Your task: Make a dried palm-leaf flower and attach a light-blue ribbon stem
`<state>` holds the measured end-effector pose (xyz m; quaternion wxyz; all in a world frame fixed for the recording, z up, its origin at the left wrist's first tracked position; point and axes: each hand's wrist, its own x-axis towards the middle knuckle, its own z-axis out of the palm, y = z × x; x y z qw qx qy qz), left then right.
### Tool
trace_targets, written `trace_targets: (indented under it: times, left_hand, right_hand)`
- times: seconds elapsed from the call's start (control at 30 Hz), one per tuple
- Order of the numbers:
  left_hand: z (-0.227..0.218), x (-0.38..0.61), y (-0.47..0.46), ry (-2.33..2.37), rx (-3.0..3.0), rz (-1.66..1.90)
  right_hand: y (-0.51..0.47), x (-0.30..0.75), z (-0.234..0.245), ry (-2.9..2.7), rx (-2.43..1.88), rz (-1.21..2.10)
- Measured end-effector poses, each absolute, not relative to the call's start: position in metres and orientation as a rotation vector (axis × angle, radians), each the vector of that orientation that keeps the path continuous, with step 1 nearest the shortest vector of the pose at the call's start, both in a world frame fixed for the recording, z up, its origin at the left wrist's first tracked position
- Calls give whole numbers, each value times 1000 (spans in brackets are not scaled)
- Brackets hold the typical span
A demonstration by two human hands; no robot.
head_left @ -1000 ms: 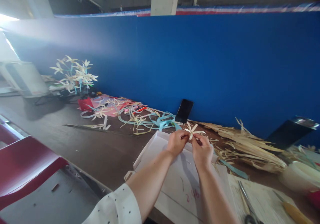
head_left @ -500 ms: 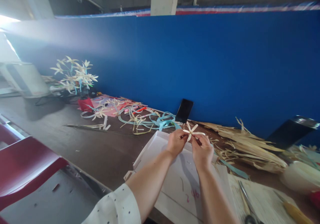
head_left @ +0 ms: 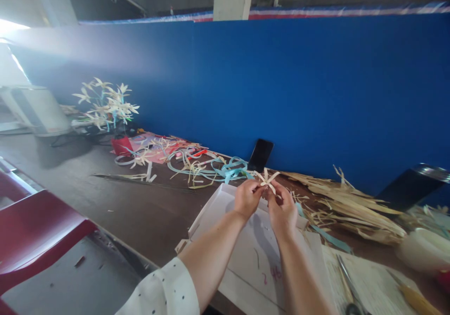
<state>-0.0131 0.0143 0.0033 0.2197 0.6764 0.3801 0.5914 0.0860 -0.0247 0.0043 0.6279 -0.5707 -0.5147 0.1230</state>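
Observation:
A small star-shaped flower of pale dried leaf strips [head_left: 267, 179] is held up between both hands above a white shallow box [head_left: 218, 212]. My left hand [head_left: 248, 198] pinches it from the left, fingers closed. My right hand [head_left: 283, 211] pinches it from the right and below, fingers closed too. Both forearms reach in from the bottom of the view, the left one in a white dotted sleeve.
A heap of dried husk leaves [head_left: 348, 207] lies at the right. Blue and cream strips [head_left: 207, 165] are scattered behind the box. A black phone [head_left: 260, 154] leans on the blue wall. A bouquet of pale flowers [head_left: 105, 104] stands far left. Scissors [head_left: 348, 282] lie near the right front. A red chair [head_left: 38, 230] is at left.
The flower has been turned between my fingers and raised slightly; its petals now point differently. Both hands have stayed close together over the box.

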Motion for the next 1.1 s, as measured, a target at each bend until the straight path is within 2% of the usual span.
trace_targets:
  times: [0.43,0.73,1.1]
  left_hand:
    - [-2,-16,20,1178,1538,1546]
    - [-7,-15,27,1266,1281,1576]
    - [20,-10,24,1203,1198,1527]
  right_hand:
    - [-21,89,3,-1180,-1511,310]
    - [-13,90,-12,-1255,-1494,323]
    - [-16,88,-12,-1170,-1409,397]
